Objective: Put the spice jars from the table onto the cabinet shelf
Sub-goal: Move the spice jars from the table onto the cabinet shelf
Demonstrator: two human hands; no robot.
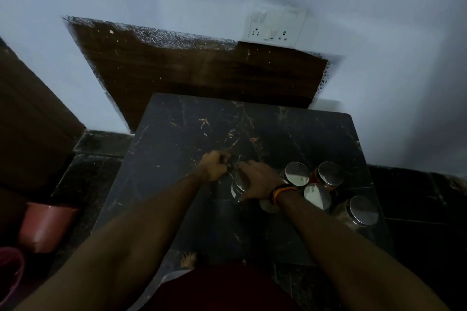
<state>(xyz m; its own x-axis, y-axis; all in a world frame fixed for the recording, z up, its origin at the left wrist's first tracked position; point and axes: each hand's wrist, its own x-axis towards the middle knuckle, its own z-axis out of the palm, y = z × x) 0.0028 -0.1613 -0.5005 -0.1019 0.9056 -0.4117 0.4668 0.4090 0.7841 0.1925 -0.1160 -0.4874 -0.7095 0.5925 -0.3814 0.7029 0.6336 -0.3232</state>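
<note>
Several spice jars with shiny steel lids stand on the right part of the dark marble table [177, 134]. Among them are a rear jar [297, 173], a red-filled jar [328, 174], a middle jar [317, 195] and a near-right jar [361, 209]. My right hand [260, 179] reaches over the leftmost jar [238, 183] and grips it from above, hiding most of its lid. Just left of that jar, my left hand [214, 165] is curled into a fist. I see nothing in it, though the dim light blurs its fingertips. The cabinet shelf is out of view.
A brown wooden panel [202, 70] leans on the white wall behind the table, under a switch socket [275, 28]. A brown cabinet side [30, 121] stands at the left. A reddish bin [45, 227] and a pink bag [10, 272] sit on the dark floor, lower left.
</note>
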